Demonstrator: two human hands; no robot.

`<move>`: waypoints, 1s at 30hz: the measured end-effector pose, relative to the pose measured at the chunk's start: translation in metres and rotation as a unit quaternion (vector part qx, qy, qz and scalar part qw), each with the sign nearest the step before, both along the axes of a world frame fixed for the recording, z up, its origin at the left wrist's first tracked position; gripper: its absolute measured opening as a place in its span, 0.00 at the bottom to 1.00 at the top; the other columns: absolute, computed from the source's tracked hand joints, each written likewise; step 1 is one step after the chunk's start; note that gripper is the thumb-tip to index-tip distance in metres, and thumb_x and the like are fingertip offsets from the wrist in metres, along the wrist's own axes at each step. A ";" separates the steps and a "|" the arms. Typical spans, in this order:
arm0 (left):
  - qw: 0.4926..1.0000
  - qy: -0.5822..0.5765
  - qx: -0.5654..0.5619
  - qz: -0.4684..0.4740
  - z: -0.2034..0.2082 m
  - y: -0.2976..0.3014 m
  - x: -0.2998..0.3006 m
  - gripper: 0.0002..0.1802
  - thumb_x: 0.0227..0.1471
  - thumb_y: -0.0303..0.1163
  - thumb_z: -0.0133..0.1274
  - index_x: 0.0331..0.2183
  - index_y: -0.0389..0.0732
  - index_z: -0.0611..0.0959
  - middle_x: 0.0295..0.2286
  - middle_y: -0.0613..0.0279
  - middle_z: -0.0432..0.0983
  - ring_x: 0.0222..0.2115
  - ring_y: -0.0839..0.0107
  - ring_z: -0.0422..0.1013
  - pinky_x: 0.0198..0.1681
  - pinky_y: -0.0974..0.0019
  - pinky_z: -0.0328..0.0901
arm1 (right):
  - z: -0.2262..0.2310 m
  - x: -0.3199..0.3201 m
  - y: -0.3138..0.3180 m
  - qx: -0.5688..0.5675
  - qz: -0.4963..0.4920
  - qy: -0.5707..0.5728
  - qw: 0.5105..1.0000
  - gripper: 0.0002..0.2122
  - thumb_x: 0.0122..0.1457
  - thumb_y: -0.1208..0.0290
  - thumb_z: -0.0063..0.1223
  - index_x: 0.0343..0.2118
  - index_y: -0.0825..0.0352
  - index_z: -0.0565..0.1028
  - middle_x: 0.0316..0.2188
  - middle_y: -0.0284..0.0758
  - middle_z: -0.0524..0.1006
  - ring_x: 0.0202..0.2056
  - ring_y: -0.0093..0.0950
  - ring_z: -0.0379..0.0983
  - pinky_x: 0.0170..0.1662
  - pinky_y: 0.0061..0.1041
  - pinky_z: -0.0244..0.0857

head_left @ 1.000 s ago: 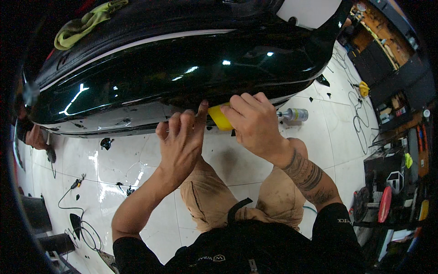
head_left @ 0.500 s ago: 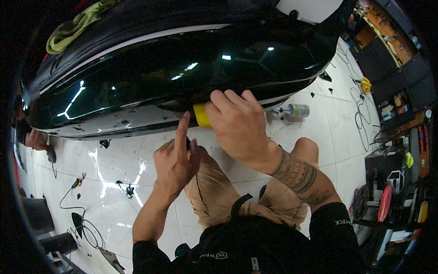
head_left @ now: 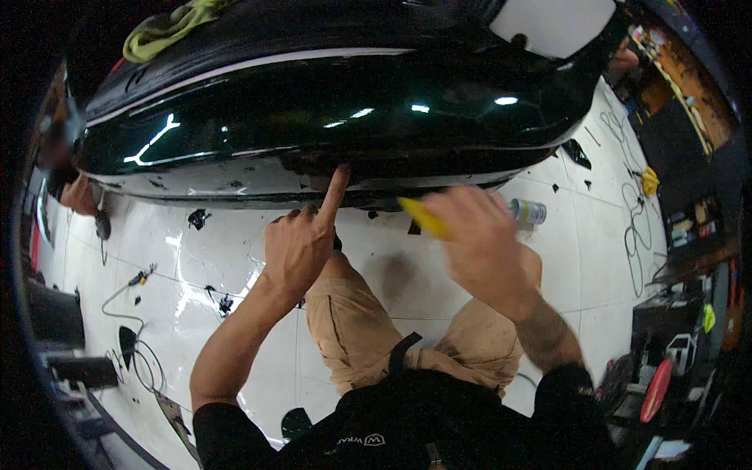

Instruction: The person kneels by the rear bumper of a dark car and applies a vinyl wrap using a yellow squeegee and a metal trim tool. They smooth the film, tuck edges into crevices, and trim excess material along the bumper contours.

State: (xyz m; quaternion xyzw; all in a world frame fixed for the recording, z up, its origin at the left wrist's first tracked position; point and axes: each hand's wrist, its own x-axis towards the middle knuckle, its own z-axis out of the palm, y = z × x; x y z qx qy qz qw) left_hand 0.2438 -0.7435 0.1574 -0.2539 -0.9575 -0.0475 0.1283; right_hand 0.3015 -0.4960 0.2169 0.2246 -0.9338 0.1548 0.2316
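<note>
Car panel (head_left: 337, 98): prob best to guide edge w/ L hand (head_left: 296, 244) (index straight, other fingers curled) & stroke evenly w/ yellow scraper (head_left: 424, 218) gripped in R hand (head_left: 483, 244).

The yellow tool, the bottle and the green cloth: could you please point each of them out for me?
Yellow tool (head_left: 423, 218): head view, on its exposed flat part.
Bottle (head_left: 532, 211): head view, on its body.
Green cloth (head_left: 177, 23): head view, on its middle folds.

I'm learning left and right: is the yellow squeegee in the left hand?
No, the right hand holds the yellow squeegee, apart from the left hand.
</note>
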 end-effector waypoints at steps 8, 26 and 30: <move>0.998 -0.006 -0.037 0.041 0.004 0.018 0.009 0.46 0.53 0.27 0.50 0.67 0.51 0.47 0.20 0.52 0.78 0.16 0.63 0.74 0.15 0.60 0.66 | -0.144 0.128 0.176 -0.214 -0.307 -0.281 0.884 0.18 0.48 0.78 0.63 0.42 0.69 0.70 0.35 0.46 0.74 0.39 0.43 0.74 0.42 0.35 0.68; 0.980 0.176 0.033 0.082 -0.012 0.036 0.009 0.38 0.48 0.28 0.63 0.60 0.44 0.67 0.19 0.63 0.75 0.25 0.70 0.72 0.39 0.63 0.63 | -0.014 0.099 0.145 -0.275 0.560 -0.507 0.595 0.12 0.59 0.69 0.52 0.43 0.69 0.74 0.44 0.43 0.75 0.44 0.34 0.73 0.45 0.31 0.67; 0.971 0.236 0.016 0.040 -0.011 0.034 -0.001 0.36 0.48 0.28 0.63 0.58 0.41 0.70 0.21 0.62 0.77 0.26 0.68 0.72 0.41 0.60 0.65 | -0.005 0.103 0.129 -0.215 0.665 -0.321 0.639 0.07 0.56 0.69 0.50 0.36 0.65 0.72 0.42 0.40 0.71 0.40 0.34 0.69 0.37 0.34 0.62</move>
